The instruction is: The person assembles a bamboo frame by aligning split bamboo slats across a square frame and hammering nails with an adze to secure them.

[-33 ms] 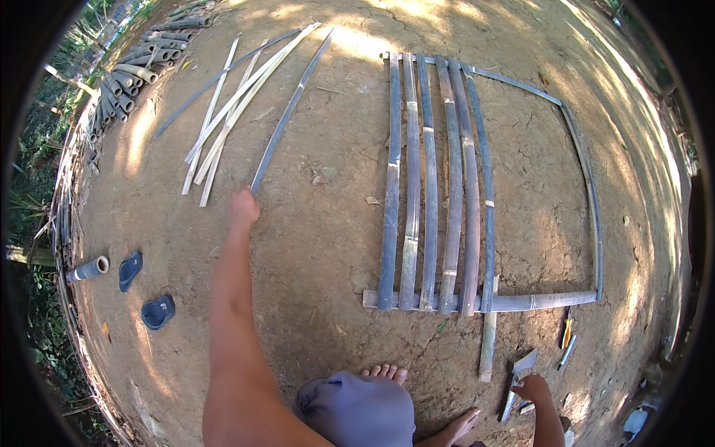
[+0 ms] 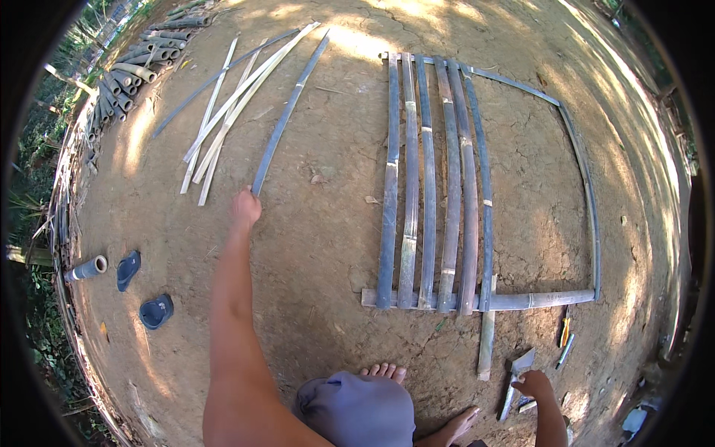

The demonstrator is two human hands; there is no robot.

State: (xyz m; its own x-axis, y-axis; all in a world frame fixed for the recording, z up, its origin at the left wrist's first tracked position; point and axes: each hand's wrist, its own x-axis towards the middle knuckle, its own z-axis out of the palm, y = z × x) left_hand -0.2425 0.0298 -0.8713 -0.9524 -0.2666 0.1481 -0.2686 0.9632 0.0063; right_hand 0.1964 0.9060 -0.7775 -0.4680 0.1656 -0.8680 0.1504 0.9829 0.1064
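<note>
My left hand (image 2: 244,208) is closed round the near end of a dark bamboo strip (image 2: 287,112), which points away from me along the dirt. At the lower right, my right hand (image 2: 533,385) has its fingers closed at the handle of a broad-bladed knife (image 2: 523,361), partly covering it. To the right of centre lies a bamboo frame (image 2: 555,300) with several bamboo slats (image 2: 410,194) set side by side across its left part. Under its near rail a short bamboo piece (image 2: 487,346) sticks out towards me.
Several pale bamboo strips (image 2: 223,123) lie crossed beyond my left hand. A pile of bamboo poles (image 2: 141,67) is at the far left. Two dark sandals (image 2: 156,311) and a bamboo tube (image 2: 88,268) lie at left. Yellow-handled pliers (image 2: 564,331) and a marker (image 2: 566,351) are near the frame.
</note>
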